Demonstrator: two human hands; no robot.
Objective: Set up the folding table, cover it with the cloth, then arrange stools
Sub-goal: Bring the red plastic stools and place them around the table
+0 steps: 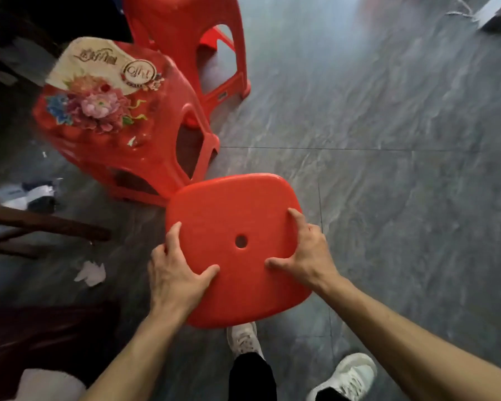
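Left hand point(175, 277) and right hand point(302, 256) grip opposite seat edges of plain red stool point(235, 247), thumbs on top, carried level above floor point(388, 198), likely for balance. Flower-decal stool point(119, 123) beside.

The single head-worn view looks steeply down and forward from standing height. Close below it lies a red stool seat point(237, 250), with the grey floor point(388, 169) stretching beyond

2 stools point(122, 117) stand left-ahead of the held stool point(237, 250), seemingly touching.
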